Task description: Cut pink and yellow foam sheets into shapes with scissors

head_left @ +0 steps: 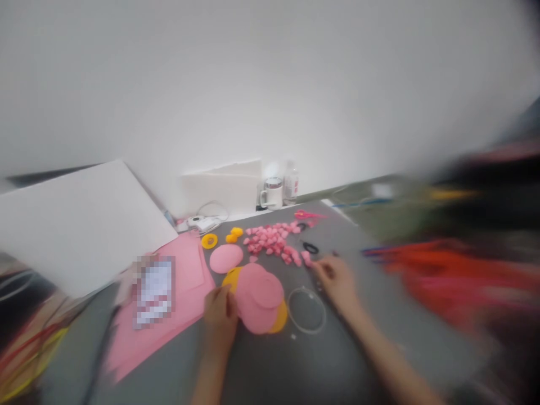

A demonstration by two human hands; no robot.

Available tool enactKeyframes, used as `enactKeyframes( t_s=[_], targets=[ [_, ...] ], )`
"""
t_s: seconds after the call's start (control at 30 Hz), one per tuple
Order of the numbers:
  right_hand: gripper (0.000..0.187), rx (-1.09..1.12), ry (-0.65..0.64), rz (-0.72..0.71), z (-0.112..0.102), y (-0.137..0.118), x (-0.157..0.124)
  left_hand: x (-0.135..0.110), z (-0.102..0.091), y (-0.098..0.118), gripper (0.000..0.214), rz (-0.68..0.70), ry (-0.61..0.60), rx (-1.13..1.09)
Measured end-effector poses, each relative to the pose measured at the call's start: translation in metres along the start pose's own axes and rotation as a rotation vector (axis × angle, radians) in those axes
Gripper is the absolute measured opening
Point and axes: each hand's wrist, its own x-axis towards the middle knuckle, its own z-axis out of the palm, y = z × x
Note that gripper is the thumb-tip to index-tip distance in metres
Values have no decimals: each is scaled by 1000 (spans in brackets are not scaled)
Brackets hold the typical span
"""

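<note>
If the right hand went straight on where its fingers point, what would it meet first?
The right hand would likely meet the small pink piece right ahead of it; blur hides whether they touch.

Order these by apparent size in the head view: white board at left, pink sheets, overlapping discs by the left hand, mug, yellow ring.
1. White board
2. Pink sheets, partly covered
3. Overlapping discs
4. Mug
5. Yellow ring

No lettering or number can be read. From the middle of the bench (270, 374), the bottle (291, 185) by the far edge, near twelve o'clock, carries reddish label marks too blurred to make out; toward nine o'clock, a pixelated rectangle (154, 284) shows a dark red band, its contents illegible.
</note>
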Motion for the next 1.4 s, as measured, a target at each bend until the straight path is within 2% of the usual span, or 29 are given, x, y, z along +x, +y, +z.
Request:
enactKeyframes(
  t_s=[0.07,0.27,0.7,0.83,1.07,1.4],
  targets=[
    [46,-9,73,38,6,10,10,1,-1,1,17,31,0,25],
    [44,27,32,18,23,28,10,1,-1,1,17,35,21,45],
    [19,36,-64,-118,20,17,4,2,-2,0,16,8,7,73],
    [27,72,-20,-80,19,17,5,2,0,-1,16,30,20,76],
    [33,65,-48,-73,20,16,4,2,-1,1,15,36,26,84],
    [41,50,-2,99,19,17,5,-1,0,-3,15,9,-3,88]
  ],
)
